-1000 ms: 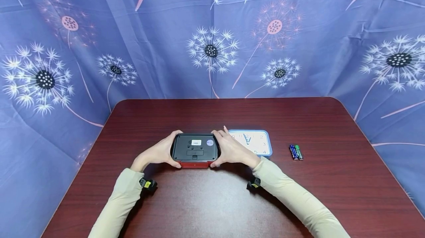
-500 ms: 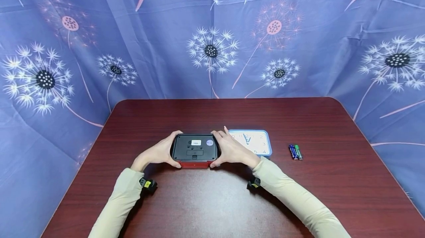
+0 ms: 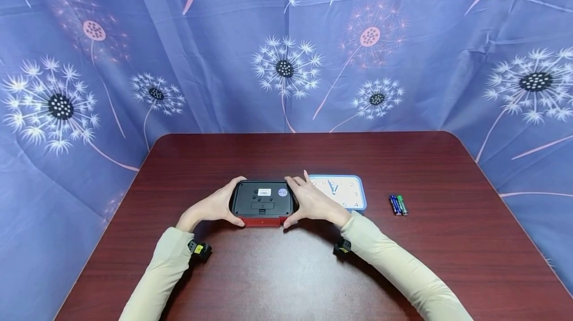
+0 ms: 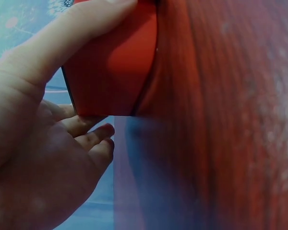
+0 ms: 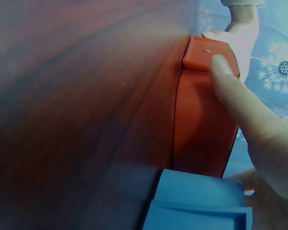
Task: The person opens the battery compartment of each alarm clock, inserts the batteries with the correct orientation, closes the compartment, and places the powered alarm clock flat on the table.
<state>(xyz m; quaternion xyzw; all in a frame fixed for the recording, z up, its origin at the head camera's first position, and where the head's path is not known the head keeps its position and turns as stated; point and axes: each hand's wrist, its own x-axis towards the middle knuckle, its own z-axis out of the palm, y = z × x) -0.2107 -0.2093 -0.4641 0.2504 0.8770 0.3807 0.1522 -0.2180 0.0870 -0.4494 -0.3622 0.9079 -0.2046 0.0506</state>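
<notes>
A red clock (image 3: pixel 243 201) lies face down on the table, its black back with a battery cover, small knobs and stickers turned up. At its left end my left hand (image 3: pixel 216 205) grips it, thumb along the front side and fingers round the far edge. My right hand (image 3: pixel 315 202) holds the other end, thumb at the front corner, one finger raised. In the left wrist view the red side wall (image 4: pixel 117 72) sits under the thumb. The right wrist view has the right thumb (image 5: pixel 230 91) over the red casing (image 5: pixel 204 124).
A blue-framed clock (image 3: pixel 349 191) lies face up just right of the red one, partly behind the right hand. Farther right, a blue battery (image 3: pixel 395 205) and a green battery (image 3: pixel 403 205) lie side by side. A blue patterned curtain (image 3: pixel 215 62) hangs behind the table.
My right hand has shifted very slightly, its raised finger and thumb a touch farther right. The left hand, both clocks and the batteries keep their places.
</notes>
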